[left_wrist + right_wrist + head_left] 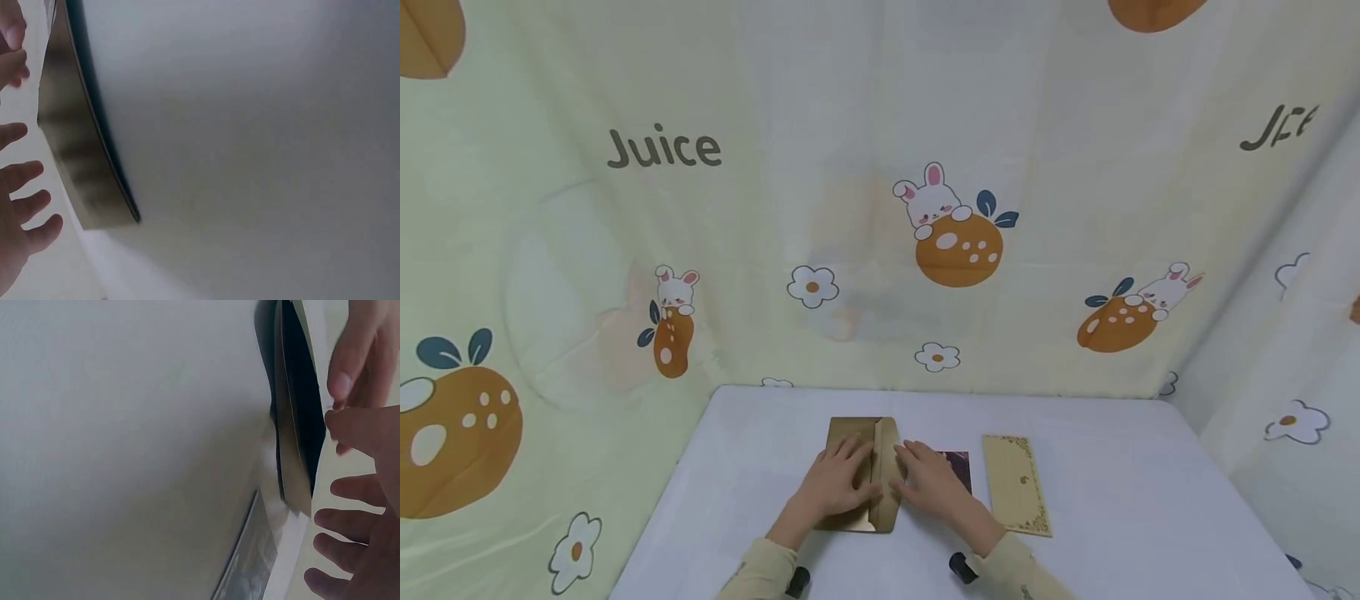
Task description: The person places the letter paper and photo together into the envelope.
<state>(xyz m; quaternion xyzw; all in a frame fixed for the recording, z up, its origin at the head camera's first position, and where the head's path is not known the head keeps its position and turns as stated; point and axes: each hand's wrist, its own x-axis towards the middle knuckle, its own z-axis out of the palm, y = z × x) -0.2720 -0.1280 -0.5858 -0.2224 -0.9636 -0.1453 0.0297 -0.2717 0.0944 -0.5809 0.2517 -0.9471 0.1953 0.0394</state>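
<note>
A gold envelope point(850, 427) lies on the white table, its paler flap point(887, 512) along the right side. My left hand point(835, 482) rests on the envelope's body, fingers spread and thumb toward the flap. My right hand point(934, 482) is at the flap's right edge with its fingers loosely extended. In the right wrist view, the envelope point(294, 462) shows a dark gap along its edge, and the two thumbs come close together above it. A dark printed card point(958, 463) lies partly hidden beneath or behind my right hand.
Right of the hands lies a pale gold card or envelope point(1013, 482) with an ornate border. A patterned curtain point(850, 333) hangs behind the table point(760, 425) and along its sides. Black straps point(961, 568) sit at both wrists.
</note>
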